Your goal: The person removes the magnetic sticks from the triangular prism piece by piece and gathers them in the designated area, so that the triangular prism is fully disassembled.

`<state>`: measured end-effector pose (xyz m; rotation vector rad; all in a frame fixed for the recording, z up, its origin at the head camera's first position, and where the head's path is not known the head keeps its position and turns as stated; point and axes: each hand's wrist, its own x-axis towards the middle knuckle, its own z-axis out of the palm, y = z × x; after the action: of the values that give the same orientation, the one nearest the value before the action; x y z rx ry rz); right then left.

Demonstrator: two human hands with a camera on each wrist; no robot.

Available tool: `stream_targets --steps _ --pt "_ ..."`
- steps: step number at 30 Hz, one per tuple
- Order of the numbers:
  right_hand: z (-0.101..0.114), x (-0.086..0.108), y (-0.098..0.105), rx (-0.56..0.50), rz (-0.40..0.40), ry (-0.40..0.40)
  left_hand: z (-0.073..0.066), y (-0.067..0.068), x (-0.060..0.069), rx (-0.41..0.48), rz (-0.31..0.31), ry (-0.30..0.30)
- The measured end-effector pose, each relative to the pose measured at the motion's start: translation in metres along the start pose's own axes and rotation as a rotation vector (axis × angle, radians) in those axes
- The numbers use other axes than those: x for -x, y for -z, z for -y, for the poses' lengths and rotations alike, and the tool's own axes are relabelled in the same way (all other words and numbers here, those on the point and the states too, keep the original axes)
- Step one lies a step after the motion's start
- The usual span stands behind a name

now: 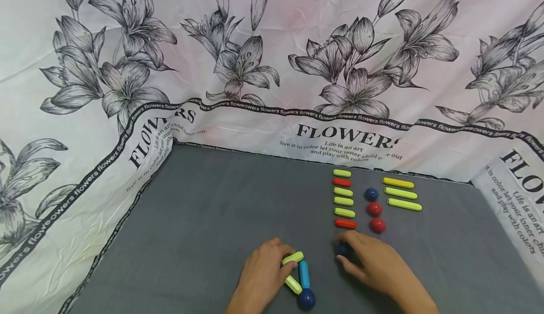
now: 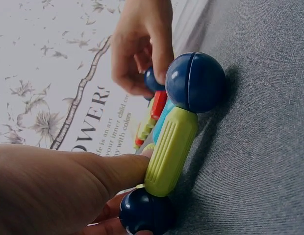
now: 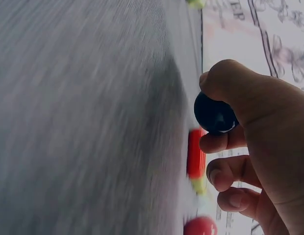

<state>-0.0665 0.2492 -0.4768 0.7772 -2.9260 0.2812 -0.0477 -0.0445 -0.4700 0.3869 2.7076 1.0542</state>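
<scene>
My left hand (image 1: 263, 272) grips a small toy rod-and-ball construction lying on the grey cloth. It joins two yellow-green rods (image 2: 171, 152), a light blue rod (image 1: 304, 275) and dark blue balls. One dark blue ball (image 1: 306, 299) stands at the near corner. In the left wrist view, my thumb presses on a yellow-green rod and my fingers curl round another dark blue ball (image 2: 146, 211). To the right, my right hand (image 1: 376, 262) pinches a separate dark blue ball (image 3: 215, 113) between thumb and fingers. That ball is partly hidden by the fingers in the head view.
Beyond my right hand lies a column of short yellow-green rods (image 1: 343, 201) and red rods (image 1: 345, 224). Beside it are a blue ball (image 1: 371, 194), two red balls (image 1: 377, 224) and longer yellowish rods (image 1: 404, 204). A flower-printed sheet (image 1: 255, 130) borders the grey cloth (image 1: 204, 210).
</scene>
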Motion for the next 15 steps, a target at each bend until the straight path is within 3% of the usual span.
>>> stream_targets --steps 9,15 --pt "-0.028 0.027 0.009 0.003 0.029 -0.148 -0.001 0.001 0.000 0.005 0.017 0.002" --pt "-0.044 0.034 0.014 0.008 -0.005 -0.186 -0.001 0.002 -0.001 0.000 0.013 0.005"
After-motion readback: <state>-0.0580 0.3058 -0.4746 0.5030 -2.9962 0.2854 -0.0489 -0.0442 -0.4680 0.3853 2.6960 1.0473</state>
